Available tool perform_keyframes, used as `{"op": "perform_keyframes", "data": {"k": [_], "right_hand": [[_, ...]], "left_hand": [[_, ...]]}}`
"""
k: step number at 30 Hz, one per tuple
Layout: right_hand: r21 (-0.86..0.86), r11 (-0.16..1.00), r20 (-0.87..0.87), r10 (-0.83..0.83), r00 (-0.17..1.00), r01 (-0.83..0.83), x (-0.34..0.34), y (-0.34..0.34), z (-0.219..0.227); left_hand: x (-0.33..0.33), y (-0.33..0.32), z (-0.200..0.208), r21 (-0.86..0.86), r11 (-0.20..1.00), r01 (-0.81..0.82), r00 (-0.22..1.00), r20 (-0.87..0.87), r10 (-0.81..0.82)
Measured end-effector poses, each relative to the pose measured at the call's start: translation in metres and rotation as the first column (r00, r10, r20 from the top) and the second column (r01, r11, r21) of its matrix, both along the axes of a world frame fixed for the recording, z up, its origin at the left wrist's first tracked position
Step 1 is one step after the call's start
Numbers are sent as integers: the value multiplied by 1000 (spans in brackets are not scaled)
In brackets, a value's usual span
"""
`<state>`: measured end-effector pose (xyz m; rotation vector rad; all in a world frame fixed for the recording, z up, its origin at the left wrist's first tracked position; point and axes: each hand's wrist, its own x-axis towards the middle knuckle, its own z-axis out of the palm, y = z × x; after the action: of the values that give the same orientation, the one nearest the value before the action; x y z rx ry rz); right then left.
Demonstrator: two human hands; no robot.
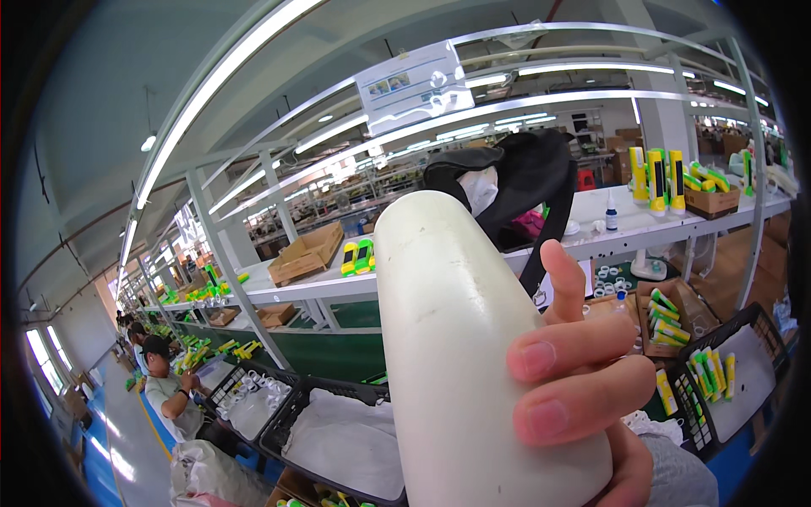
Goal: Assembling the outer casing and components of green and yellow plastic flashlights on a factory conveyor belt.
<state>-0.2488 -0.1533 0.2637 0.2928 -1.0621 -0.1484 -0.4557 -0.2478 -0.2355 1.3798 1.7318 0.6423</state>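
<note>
My right hand [583, 380] grips a tall, rounded white bottle [456, 338] held up close to the camera, base toward me, fingers wrapped round its right side. The bottle fills the middle of the head view and hides much of the bench behind it. My left hand is out of sight. Behind the bottle a black bag [528, 182] hangs over the white shelf [676, 220].
Black crates [283, 414] lined with white sheets stand below; one on the right [743, 338] holds yellow-green parts. Yellow-green items [659, 177] and cardboard boxes [308, 249] sit on the shelf. A seated person [165, 380] works at far left along the green line.
</note>
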Motion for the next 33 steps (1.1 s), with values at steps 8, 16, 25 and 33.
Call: {"op": "perform_keyframes", "data": {"k": [8, 16, 25, 33], "right_hand": [[112, 991, 186, -94, 978, 74, -15, 19, -1], [48, 999, 181, 8, 984, -17, -48, 8, 1], [-139, 983, 542, -26, 840, 120, -41, 3, -18], [-525, 832, 684, 287, 670, 179, -32, -60, -5]], "left_hand": [[-16, 20, 6, 9, 994, 112, 993, 27, -113], [-19, 63, 30, 64, 962, 265, 963, 41, -268], [-44, 62, 82, 45, 931, 363, 932, 3, -363], [-62, 3, 145, -105, 892, 440, 896, -15, -444]]}}
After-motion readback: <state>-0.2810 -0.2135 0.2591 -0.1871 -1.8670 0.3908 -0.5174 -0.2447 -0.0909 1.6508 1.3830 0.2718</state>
